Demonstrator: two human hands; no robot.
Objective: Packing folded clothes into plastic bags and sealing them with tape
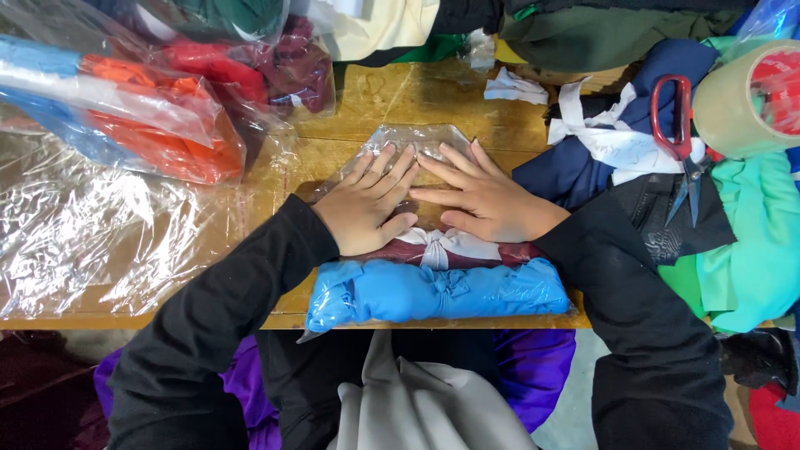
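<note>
Clear plastic bag (417,142) | left hand (367,208), right hand (479,200) pressing flat | fingers spread, grasping nothing

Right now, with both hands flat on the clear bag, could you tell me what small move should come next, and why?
Probably sweep both palms toward the bag's far end. The left hand and right hand lie flat, fingers spread, on the clear bag, which holds a dark red garment, and its empty far end looks wrinkled and loose on the wooden table.

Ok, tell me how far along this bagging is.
Done: a blue bundle lies bagged at the table's near edge. In hand: left hand and right hand press flat a clear bag holding a maroon garment. Left: loose clothes piled at right.
</note>
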